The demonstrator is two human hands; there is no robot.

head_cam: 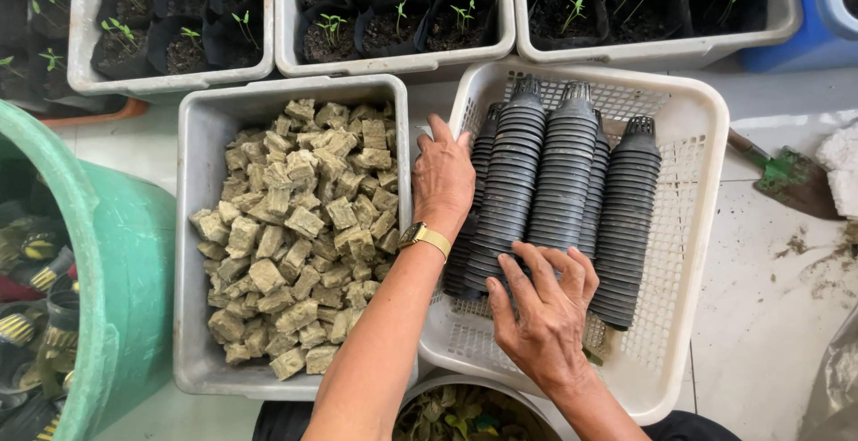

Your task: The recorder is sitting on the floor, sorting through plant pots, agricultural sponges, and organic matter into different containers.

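black net pots (559, 182); white mesh basket (693, 119); tan-brown cubes (299, 226); grey tub (192, 226); green bucket (125, 253); gold watch (424, 237).
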